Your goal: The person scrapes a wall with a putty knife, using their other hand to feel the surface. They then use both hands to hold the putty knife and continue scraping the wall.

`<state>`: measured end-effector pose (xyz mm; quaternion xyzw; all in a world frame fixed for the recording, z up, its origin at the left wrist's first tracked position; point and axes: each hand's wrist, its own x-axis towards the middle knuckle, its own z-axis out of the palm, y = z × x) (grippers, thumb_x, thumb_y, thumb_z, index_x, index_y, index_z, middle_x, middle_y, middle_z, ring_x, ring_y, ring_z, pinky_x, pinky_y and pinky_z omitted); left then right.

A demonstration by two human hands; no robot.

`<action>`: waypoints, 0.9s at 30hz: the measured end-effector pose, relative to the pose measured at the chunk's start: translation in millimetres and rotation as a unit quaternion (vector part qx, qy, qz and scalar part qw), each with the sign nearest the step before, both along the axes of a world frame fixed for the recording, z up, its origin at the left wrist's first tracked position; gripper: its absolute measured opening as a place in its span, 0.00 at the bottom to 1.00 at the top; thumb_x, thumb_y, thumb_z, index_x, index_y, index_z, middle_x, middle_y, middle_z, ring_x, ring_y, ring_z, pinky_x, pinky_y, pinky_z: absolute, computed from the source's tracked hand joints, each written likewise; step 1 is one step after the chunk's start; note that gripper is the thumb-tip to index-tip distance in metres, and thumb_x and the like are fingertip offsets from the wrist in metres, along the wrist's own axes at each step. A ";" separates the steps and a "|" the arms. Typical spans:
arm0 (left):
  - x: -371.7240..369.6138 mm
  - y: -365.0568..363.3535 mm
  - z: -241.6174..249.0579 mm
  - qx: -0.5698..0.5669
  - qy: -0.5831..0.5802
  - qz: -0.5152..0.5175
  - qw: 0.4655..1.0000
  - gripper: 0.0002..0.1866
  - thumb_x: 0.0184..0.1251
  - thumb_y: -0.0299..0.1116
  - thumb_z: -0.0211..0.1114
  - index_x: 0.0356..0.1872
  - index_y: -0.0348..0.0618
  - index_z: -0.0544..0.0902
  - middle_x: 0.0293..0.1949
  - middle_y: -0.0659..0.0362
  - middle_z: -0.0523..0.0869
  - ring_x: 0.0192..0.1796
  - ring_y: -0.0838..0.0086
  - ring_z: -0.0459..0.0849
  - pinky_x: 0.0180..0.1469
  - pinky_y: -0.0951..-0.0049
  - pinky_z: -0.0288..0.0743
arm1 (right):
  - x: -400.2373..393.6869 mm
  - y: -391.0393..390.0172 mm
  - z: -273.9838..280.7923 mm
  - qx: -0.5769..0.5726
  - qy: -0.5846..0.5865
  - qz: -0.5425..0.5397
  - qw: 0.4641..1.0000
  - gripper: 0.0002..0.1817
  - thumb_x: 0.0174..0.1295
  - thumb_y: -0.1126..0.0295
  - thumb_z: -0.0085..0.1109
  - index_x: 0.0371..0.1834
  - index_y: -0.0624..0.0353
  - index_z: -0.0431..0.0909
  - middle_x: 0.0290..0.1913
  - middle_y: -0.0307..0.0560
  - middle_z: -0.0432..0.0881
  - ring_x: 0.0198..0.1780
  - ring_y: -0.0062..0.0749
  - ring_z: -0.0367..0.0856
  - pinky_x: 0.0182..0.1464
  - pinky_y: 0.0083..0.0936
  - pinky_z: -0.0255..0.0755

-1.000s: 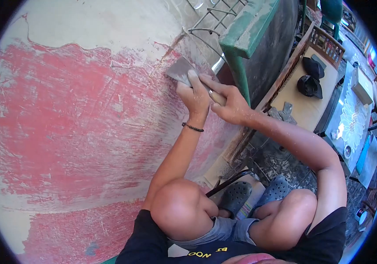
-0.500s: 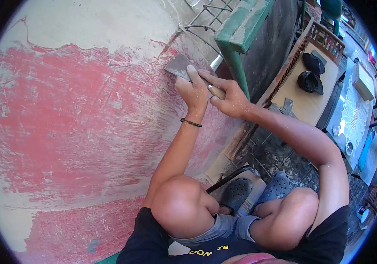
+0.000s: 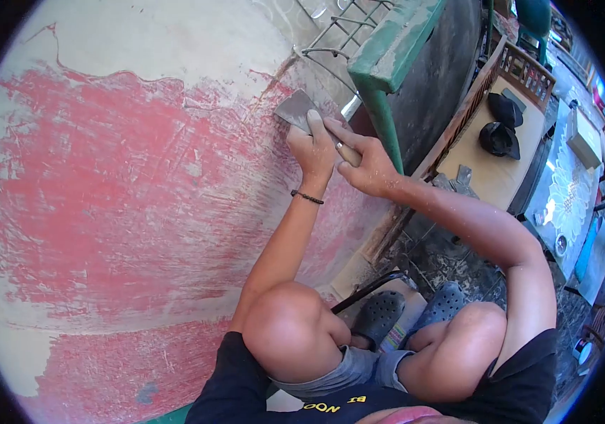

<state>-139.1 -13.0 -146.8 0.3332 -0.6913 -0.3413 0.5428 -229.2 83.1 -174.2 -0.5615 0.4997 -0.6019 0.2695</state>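
Note:
A putty knife [image 3: 295, 110] with a broad, dusty metal blade lies against the wall [image 3: 140, 169], where scraped pink paint meets a pale layer. My right hand [image 3: 372, 168] is closed round its wooden handle [image 3: 348, 155]. Beside it, my left hand [image 3: 311, 150] grips the knife close to the blade, thumb laid along the metal and the other fingers partly hidden. White dust covers the fingers of both hands. A dark beaded bracelet [image 3: 307, 197] circles my left wrist.
A green-painted ledge and post [image 3: 385, 120] stand just right of my hands, below a metal wire grille [image 3: 338, 35]. A wooden bench [image 3: 490, 134] holds black caps [image 3: 500, 139]. My feet in clogs [image 3: 380, 314] are below, near a dark stool edge [image 3: 366, 290].
The view has shifted slightly. Both hands keep their hold on the putty knife, and its blade stays near the same patch of wall. My right forearm sits a little lower.

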 end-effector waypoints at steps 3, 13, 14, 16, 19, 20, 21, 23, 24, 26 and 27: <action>-1.1 -6.3 5.1 -0.012 -0.030 0.019 0.999 0.19 0.81 0.37 0.58 0.36 0.27 0.82 0.33 0.54 0.89 0.35 0.71 0.85 0.40 0.62 0.77 | -2.8 -5.4 4.0 -0.018 -0.008 -0.003 1.000 0.41 0.58 0.79 0.54 0.81 0.62 0.66 0.74 0.61 0.76 0.79 0.38 0.69 0.79 0.30 0.59; -4.0 -17.9 17.4 -0.067 -0.025 0.024 0.997 0.22 0.82 0.39 0.57 0.32 0.28 0.83 0.26 0.50 0.90 0.30 0.66 0.88 0.37 0.62 0.79 | 2.8 -19.0 4.9 -0.086 -0.001 -0.047 0.995 0.38 0.59 0.75 0.59 0.78 0.60 0.70 0.68 0.67 0.80 0.72 0.50 0.78 0.72 0.35 0.70; -7.4 -17.3 26.5 -0.071 -0.025 0.028 0.997 0.22 0.82 0.39 0.57 0.32 0.28 0.83 0.26 0.51 0.90 0.30 0.66 0.89 0.37 0.62 0.79 | 4.7 -21.2 9.6 -0.086 -0.014 -0.042 0.995 0.38 0.59 0.75 0.59 0.78 0.60 0.70 0.68 0.67 0.80 0.73 0.51 0.78 0.73 0.35 0.70; -6.3 -3.1 31.6 -0.018 0.001 -0.001 1.000 0.21 0.82 0.39 0.57 0.34 0.29 0.84 0.27 0.52 0.90 0.32 0.68 0.89 0.38 0.63 0.80 | 2.6 -21.9 9.0 -0.097 -0.013 -0.048 0.994 0.38 0.59 0.75 0.59 0.78 0.60 0.70 0.69 0.67 0.80 0.74 0.51 0.77 0.74 0.35 0.68; 3.0 0.3 15.5 -0.002 -0.024 -0.015 1.000 0.21 0.81 0.40 0.59 0.37 0.27 0.85 0.31 0.52 0.90 0.34 0.68 0.87 0.40 0.62 0.78 | 8.5 -5.8 -1.6 -0.042 -0.043 -0.022 0.998 0.37 0.59 0.75 0.59 0.77 0.63 0.70 0.70 0.69 0.78 0.77 0.50 0.72 0.78 0.34 0.62; 2.3 -4.5 11.3 -0.006 -0.029 -0.012 0.999 0.21 0.81 0.40 0.59 0.36 0.27 0.85 0.31 0.52 0.90 0.33 0.69 0.87 0.40 0.62 0.78 | 6.2 -8.8 -3.1 -0.065 -0.034 -0.030 0.997 0.37 0.59 0.75 0.59 0.77 0.63 0.70 0.70 0.69 0.78 0.77 0.50 0.72 0.79 0.35 0.61; 0.0 -2.6 17.9 -0.008 -0.035 -0.007 0.999 0.21 0.81 0.40 0.59 0.36 0.27 0.85 0.31 0.52 0.90 0.33 0.69 0.86 0.40 0.62 0.78 | 5.3 -12.8 0.6 -0.086 -0.026 -0.038 0.995 0.37 0.59 0.75 0.59 0.77 0.63 0.70 0.70 0.68 0.78 0.77 0.50 0.73 0.79 0.35 0.61; 0.3 -15.1 21.0 -0.034 -0.082 0.032 0.996 0.21 0.80 0.40 0.60 0.36 0.27 0.85 0.29 0.52 0.90 0.32 0.70 0.86 0.39 0.61 0.78 | 1.4 -17.8 6.3 -0.071 -0.016 -0.035 0.997 0.37 0.58 0.76 0.59 0.77 0.64 0.70 0.71 0.66 0.78 0.77 0.48 0.73 0.79 0.35 0.61; 0.8 -15.4 21.9 -0.027 -0.066 0.033 0.997 0.21 0.80 0.40 0.60 0.36 0.27 0.85 0.29 0.52 0.90 0.32 0.70 0.86 0.39 0.61 0.78 | 1.0 -15.3 14.6 -0.053 -0.020 -0.024 0.998 0.39 0.57 0.77 0.57 0.78 0.63 0.69 0.71 0.65 0.78 0.76 0.41 0.73 0.76 0.32 0.63; -9.5 -12.1 32.8 -0.020 -0.026 0.026 0.999 0.21 0.80 0.40 0.60 0.36 0.27 0.85 0.29 0.52 0.90 0.32 0.70 0.87 0.38 0.61 0.78 | -6.3 -12.1 29.1 -0.025 -0.019 -0.015 0.999 0.42 0.55 0.78 0.54 0.80 0.63 0.66 0.72 0.61 0.79 0.73 0.28 0.74 0.72 0.25 0.66; -10.9 -12.0 27.5 -0.026 -0.017 0.030 0.999 0.21 0.80 0.40 0.60 0.35 0.27 0.85 0.29 0.53 0.90 0.32 0.70 0.86 0.38 0.61 0.78 | -7.1 -7.5 28.1 -0.019 -0.018 -0.009 1.000 0.42 0.55 0.78 0.54 0.80 0.64 0.66 0.72 0.62 0.78 0.74 0.29 0.74 0.73 0.26 0.64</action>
